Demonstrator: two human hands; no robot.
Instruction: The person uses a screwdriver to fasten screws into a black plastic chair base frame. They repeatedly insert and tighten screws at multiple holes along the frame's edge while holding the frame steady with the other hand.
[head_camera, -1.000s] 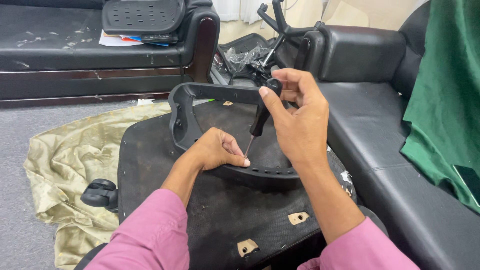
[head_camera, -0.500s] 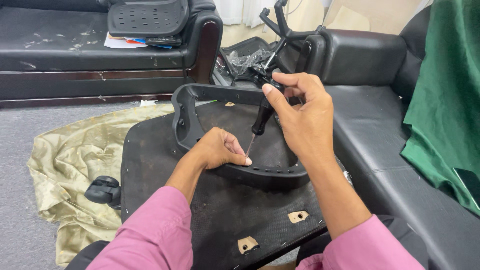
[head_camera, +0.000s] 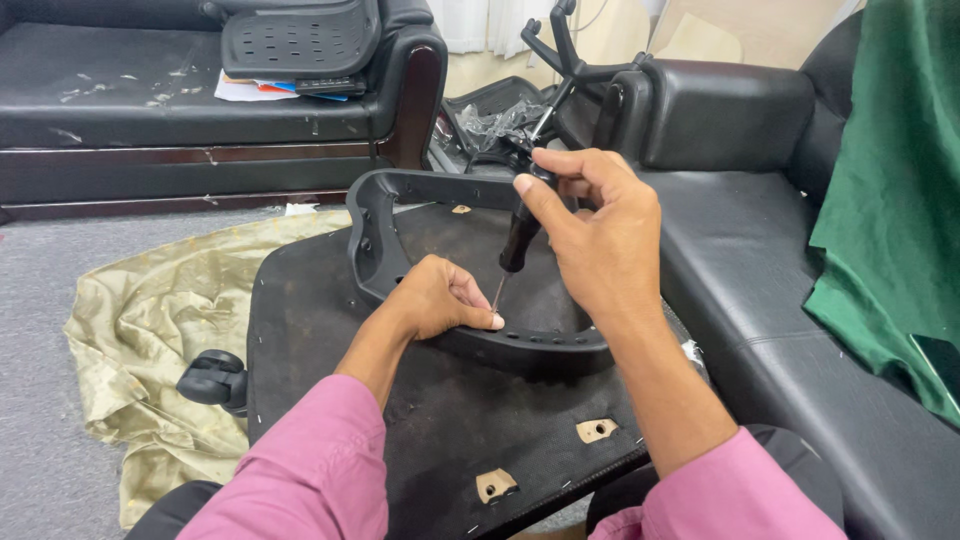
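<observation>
- Black sofa (head_camera: 820, 330) runs along the right; a green cloth (head_camera: 890, 200) hangs over its back. A second sofa (head_camera: 130, 110) sits far left with a perforated chair backrest (head_camera: 300, 40) lying on it.
- Upturned chair seat (head_camera: 300, 330), black underside up, rests across the person's lap and against the right sofa's edge. A beige cloth (head_camera: 150, 340) is spread on the floor under its left side.
- Black plastic armrest frame (head_camera: 375, 235) lies on the seat's far half; its near curved bar runs under both hands.
- Chair base (head_camera: 560, 60) with gas strut stands behind, past the seat's far edge. One caster (head_camera: 212, 378) sits just off the seat's left edge.
- Right hand (head_camera: 600, 245) is wrapped closed around the screwdriver (head_camera: 518, 240) handle, shaft angled down to the near bar.
- Left hand (head_camera: 435, 300) is loosely curled on the bar, fingertips pinched right at the driver tip. Whether a screw is there, can't tell, too small.
- Risks, my read: tip slips off the head and jabs the left fingertips, since they sit right against it. Tilted shaft could cam out or cross-thread. Seat is only lap-supported, so push force may rock it and shift the frame off its holes.
</observation>
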